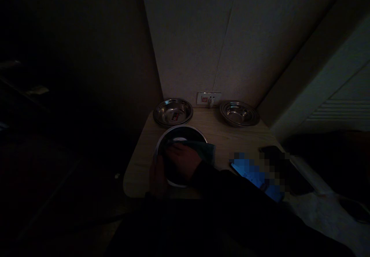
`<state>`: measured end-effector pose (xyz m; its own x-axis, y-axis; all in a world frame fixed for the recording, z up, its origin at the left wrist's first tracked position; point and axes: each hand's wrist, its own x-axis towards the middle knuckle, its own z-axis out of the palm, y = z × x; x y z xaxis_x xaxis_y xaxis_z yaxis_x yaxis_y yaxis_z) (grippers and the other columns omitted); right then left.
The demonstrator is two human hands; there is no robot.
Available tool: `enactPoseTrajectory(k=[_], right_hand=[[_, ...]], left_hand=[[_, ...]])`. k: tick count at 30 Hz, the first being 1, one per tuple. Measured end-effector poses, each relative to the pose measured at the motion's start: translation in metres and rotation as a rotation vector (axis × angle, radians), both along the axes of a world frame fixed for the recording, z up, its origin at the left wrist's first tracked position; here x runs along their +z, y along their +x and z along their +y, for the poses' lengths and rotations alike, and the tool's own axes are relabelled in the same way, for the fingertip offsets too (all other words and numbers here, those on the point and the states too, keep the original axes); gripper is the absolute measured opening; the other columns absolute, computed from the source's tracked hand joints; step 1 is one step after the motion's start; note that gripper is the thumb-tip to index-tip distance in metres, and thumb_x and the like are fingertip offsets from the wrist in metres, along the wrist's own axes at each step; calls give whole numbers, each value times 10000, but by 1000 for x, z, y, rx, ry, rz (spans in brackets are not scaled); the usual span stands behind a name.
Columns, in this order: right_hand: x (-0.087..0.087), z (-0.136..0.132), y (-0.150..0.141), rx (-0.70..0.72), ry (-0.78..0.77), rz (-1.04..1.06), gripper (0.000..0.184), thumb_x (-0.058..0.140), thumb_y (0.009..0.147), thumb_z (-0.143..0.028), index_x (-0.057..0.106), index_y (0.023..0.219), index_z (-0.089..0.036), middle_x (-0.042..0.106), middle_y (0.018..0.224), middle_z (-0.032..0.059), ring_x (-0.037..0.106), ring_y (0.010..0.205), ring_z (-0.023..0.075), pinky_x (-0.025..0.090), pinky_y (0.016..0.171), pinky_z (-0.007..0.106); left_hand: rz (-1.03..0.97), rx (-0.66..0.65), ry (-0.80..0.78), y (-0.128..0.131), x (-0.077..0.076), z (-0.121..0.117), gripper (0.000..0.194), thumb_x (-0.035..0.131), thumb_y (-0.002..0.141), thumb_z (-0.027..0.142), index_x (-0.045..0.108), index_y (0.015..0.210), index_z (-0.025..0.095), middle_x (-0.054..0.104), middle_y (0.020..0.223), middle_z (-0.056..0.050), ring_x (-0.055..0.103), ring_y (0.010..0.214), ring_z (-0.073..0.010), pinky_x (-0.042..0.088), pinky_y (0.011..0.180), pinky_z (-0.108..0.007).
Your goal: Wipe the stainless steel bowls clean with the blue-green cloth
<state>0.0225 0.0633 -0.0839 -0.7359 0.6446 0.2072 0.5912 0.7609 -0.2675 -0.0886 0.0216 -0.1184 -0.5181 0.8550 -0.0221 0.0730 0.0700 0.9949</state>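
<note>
In the dim light, a shiny metal bowl (207, 136) stands near the front of a small wooden table. My left hand (157, 176) grips the bowl's left rim. Inside the bowl, my right hand (185, 158) is closed on a dark green cloth (206, 149) and presses it against the inner wall. Part of the cloth hangs over the right rim. Shadow and the hand itself hide most of my right fingertips.
Behind sit stacked metal bowls (173, 112) at the left and more metal bowls (239, 113) at the right. A wall socket (208, 98) is between them. A lit phone (257, 178) and a dark phone-like slab (289, 170) lie right of the table (138, 172).
</note>
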Motion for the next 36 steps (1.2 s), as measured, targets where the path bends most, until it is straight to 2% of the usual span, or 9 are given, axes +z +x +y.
enactPoseTrajectory(k=[4,8,11,14,21,24,30,33,36], right_hand=[[-1,0,-15,-2,-126,88,314,505,837,-76,600,1125,-160,620,1184,80,510,1136,195,438,941,297],[5,-17,13,31,-278,-60,272,528,826,-136,659,1033,-252,662,1077,35,634,930,169,495,740,251],[14,-15,49,16,-201,-280,238,558,795,-113,691,934,-254,693,967,39,651,875,194,491,742,305],[14,-10,67,19,-92,-326,221,524,818,-69,682,929,-177,694,968,91,607,1005,237,451,872,391],[-14,-50,10,-65,-344,388,328,446,872,-70,581,1157,-163,646,1150,64,595,1059,129,465,912,222],[-17,-53,10,24,-296,374,332,447,890,-135,549,1204,-166,633,1185,76,583,1092,153,459,926,266],[-21,-39,62,70,-22,33,352,458,899,-213,521,1243,-173,600,1246,88,530,1156,228,363,1000,428],[-24,-44,63,86,-27,23,418,473,894,-254,463,1301,-161,556,1302,88,502,1192,235,358,1004,442],[-28,-50,50,127,-19,71,433,481,894,-268,457,1302,-123,553,1303,100,514,1182,230,396,980,418]], left_hand=[[18,24,-15,-2,3,0,449,353,867,412,611,1065,103,653,1114,-150,574,1102,-266,442,951,-378],[84,51,-42,-7,4,-1,438,341,878,378,615,1050,82,643,1120,-161,570,1087,-281,422,961,-395],[139,48,24,-5,0,-4,447,355,880,414,589,1137,133,582,1245,-131,481,1207,-260,338,1043,-369],[164,49,25,1,-6,-8,474,377,871,435,564,1186,135,547,1290,-147,451,1237,-270,327,1052,-374],[135,94,-12,3,-27,-16,469,408,868,442,548,1210,154,558,1276,-157,509,1188,-285,373,1014,-388],[167,110,13,-6,-31,-15,476,449,851,430,539,1221,146,537,1300,-161,476,1221,-295,322,1052,-414],[216,68,137,-14,-6,-11,437,537,776,494,646,1036,160,599,1220,-138,449,1238,-311,308,1064,-406],[123,-48,147,-10,14,-8,463,431,844,489,620,1091,146,640,1153,-125,553,1129,-267,430,963,-363],[66,-71,142,-9,25,-4,469,424,853,482,609,1107,134,654,1121,-109,580,1082,-251,445,945,-357]])
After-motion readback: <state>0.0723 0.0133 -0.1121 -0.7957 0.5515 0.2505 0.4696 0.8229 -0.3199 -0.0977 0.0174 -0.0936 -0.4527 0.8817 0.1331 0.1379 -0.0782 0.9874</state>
